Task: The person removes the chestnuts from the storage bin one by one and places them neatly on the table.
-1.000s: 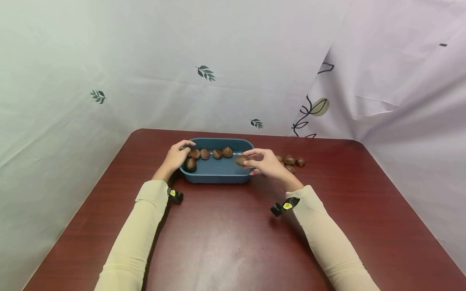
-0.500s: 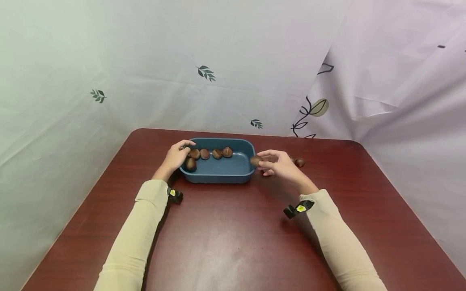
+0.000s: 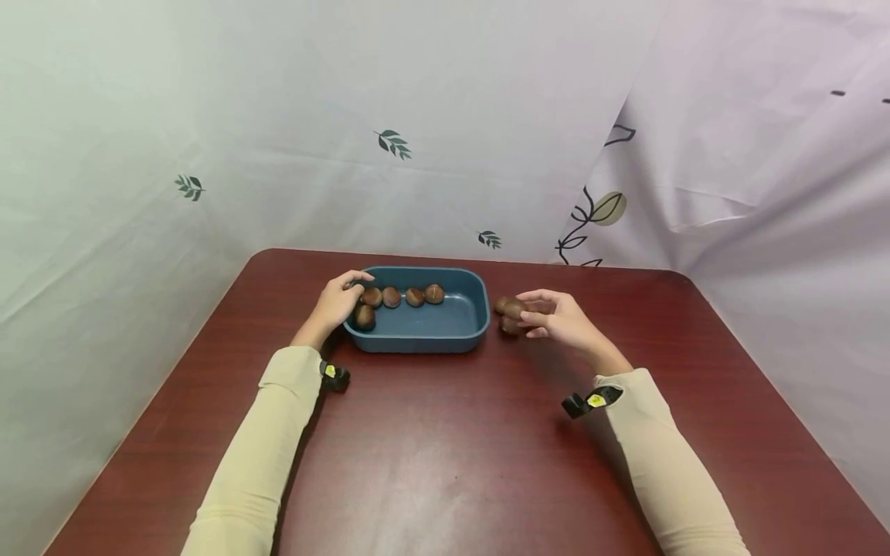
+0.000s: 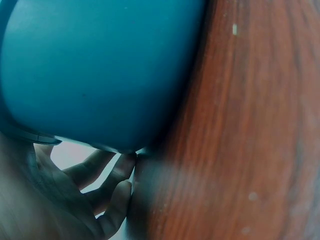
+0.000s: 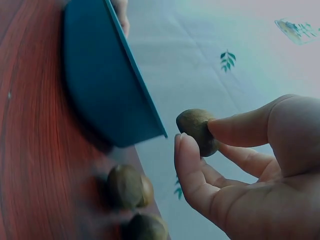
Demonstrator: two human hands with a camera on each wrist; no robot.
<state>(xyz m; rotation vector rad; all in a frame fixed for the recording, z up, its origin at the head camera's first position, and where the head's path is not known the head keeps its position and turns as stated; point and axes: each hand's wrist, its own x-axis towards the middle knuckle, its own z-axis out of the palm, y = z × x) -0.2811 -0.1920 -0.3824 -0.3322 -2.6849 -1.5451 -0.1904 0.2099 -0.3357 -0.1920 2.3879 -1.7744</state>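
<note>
A blue oblong tray (image 3: 417, 345) stands near the back of the table, with several brown chestnuts (image 3: 434, 293) along its far side and left end. My left hand (image 3: 337, 300) grips the tray's left end; in the left wrist view its fingers (image 4: 117, 205) lie along the outer wall and the thumb reaches over the rim. Just right of the tray, my right hand (image 3: 565, 320) pinches a chestnut (image 5: 197, 127) between thumb and fingers, above the table. Loose chestnuts (image 5: 125, 186) lie under and beside that hand, some partly hidden by it.
The dark red wooden table (image 3: 431, 448) reaches toward me in front of the tray. A pale cloth (image 3: 313, 116) with leaf prints hangs behind and at both sides. Each wrist wears a black camera band (image 3: 591, 401).
My right hand has moved right, from over the tray's right end to above the loose chestnuts, still pinching its chestnut. Chestnuts left of the hand now show. The left hand has stayed put.
</note>
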